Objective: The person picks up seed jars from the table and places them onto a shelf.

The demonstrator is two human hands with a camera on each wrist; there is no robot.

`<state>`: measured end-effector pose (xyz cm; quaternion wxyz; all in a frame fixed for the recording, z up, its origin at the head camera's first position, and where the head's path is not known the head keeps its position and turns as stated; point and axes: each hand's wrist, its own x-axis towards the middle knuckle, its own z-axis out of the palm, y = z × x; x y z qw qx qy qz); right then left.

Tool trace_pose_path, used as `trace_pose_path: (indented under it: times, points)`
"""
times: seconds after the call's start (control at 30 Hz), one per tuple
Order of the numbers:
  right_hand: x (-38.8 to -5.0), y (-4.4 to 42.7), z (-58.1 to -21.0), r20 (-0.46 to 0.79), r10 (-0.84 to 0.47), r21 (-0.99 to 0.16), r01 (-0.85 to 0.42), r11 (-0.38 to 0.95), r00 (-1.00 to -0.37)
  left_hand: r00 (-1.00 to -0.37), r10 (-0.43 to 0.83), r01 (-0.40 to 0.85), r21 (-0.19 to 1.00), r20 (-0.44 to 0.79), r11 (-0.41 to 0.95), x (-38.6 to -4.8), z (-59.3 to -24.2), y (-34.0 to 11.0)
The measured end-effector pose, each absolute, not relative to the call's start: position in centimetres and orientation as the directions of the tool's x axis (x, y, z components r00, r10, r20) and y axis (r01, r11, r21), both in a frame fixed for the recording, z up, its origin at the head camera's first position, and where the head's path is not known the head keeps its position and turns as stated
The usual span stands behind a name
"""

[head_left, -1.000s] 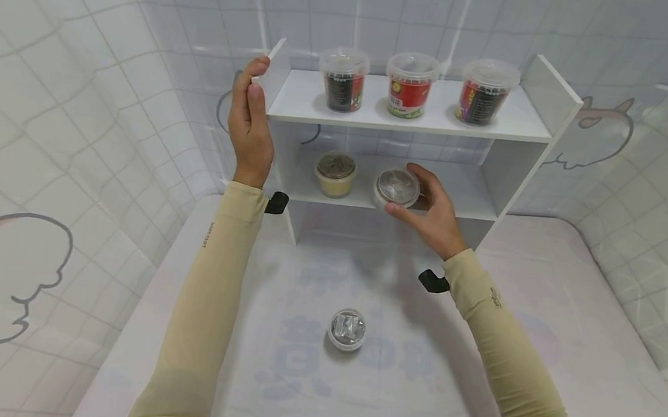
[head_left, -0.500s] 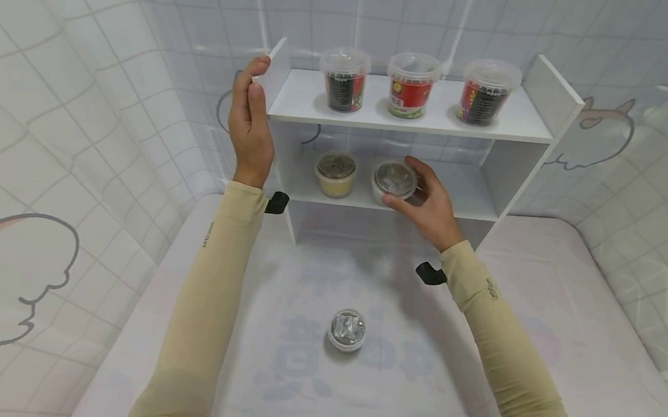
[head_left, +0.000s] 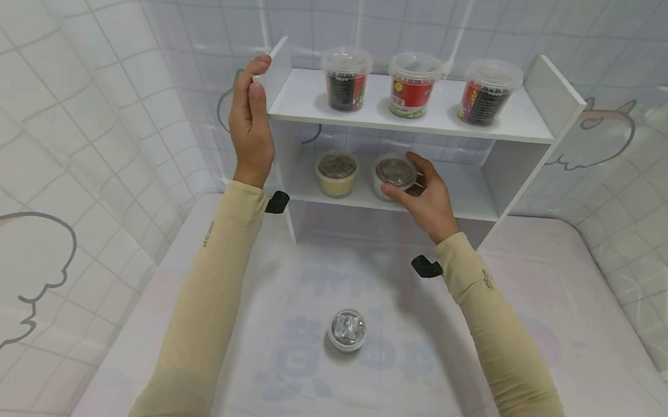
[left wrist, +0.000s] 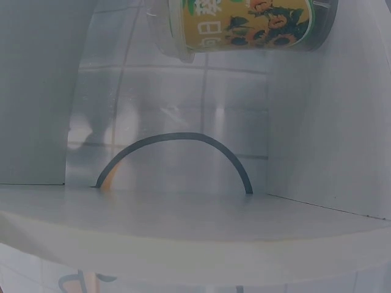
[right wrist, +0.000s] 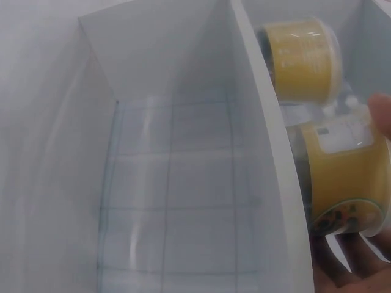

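Observation:
My right hand point(head_left: 430, 203) grips a lidded plastic cup point(head_left: 395, 173) on the middle shelf, thumb at the front and fingers round the right side. In the right wrist view this cup point(right wrist: 348, 177) shows a yellow label, with fingers point(right wrist: 354, 250) curled beneath it. A matching cup point(head_left: 335, 174) stands to its left, apart from it. My left hand point(head_left: 252, 125) rests against the left side panel of the white shelf unit point(head_left: 409, 128), fingers fairly straight and near the panel's front edge. The left hand is out of its own wrist view.
Three clear-lidded cups with red and black labels stand on the top shelf, including a middle cup point(head_left: 411, 86). Another small lidded cup point(head_left: 347, 330) stands on the white tablecloth point(head_left: 317, 399) in front. Tile-patterned sheeting point(head_left: 112, 83) surrounds the table.
My right hand has moved the cup slightly back and left on the middle shelf, and the cup now looks more level. The left hand has stayed at the side panel.

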<state>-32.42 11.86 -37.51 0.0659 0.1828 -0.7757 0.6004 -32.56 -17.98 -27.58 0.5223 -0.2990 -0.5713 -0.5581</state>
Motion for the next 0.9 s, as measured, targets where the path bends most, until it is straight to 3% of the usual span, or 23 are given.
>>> trace_pose_path:
  times: [0.4,0.9]
  points:
    - [-32.72,11.28,-37.05,0.221,-0.22,-0.914,-0.28,0.292,-0.95,-0.278,-0.242,0.924,0.327,0.93,0.195,-32.59,-27.61,-17.94]
    - [-32.64,11.25,-37.81,0.261,-0.209,-0.904,-0.315,0.289,-0.942,-0.29,-0.239,0.917,0.341,0.927,0.208,-32.26,-27.44,-17.87]
